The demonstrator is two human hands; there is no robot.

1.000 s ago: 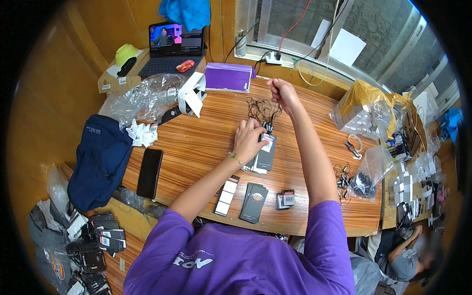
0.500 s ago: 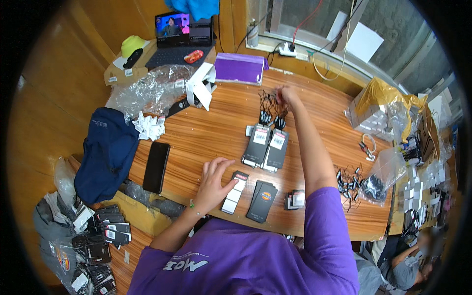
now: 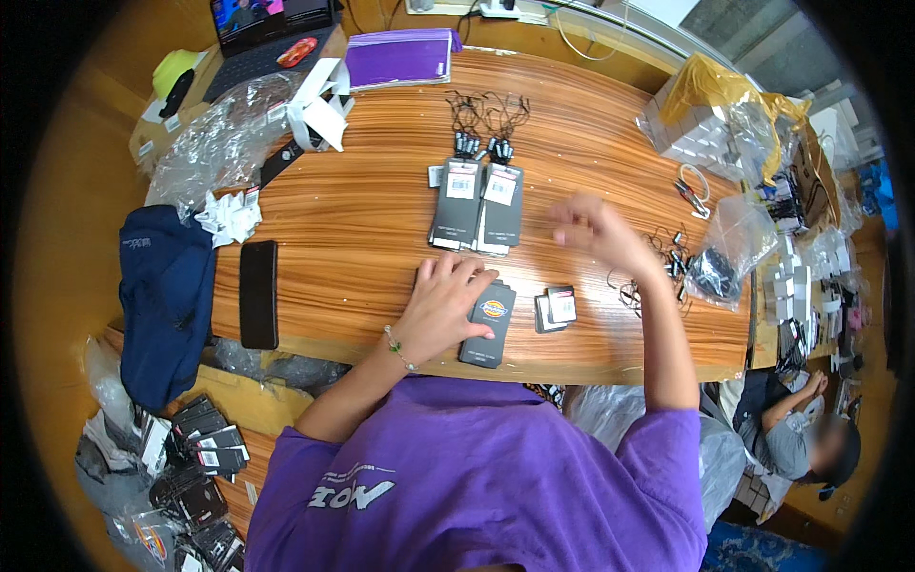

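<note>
The person in the purple shirt leans over the long wooden surface (image 3: 362, 229), both forearms coming up from the bottom of the frame. The left hand (image 3: 446, 303) lies palm down just below the middle of the frame, fingers spread and flat, its fingertips pointing toward the top; it presses on the upper end of a small stack of dark rectangular tag cards (image 3: 488, 324), which sits near the front edge of the surface with its long axis running top to bottom, tilted a little to the right. The right hand (image 3: 593, 232) is raised off the surface to the right of centre, blurred, fingers loosely curled and holding nothing that I can make out. Just right of the stack lie two small dark square cards with white labels (image 3: 555, 308). Above the left hand, two larger dark grey card packs with white labels (image 3: 477, 205) lie side by side, long axes upright in the frame, thin black cords (image 3: 488, 112) trailing from their tops. A black phone (image 3: 257, 293) lies at the left, lengthwise top to bottom.
</note>
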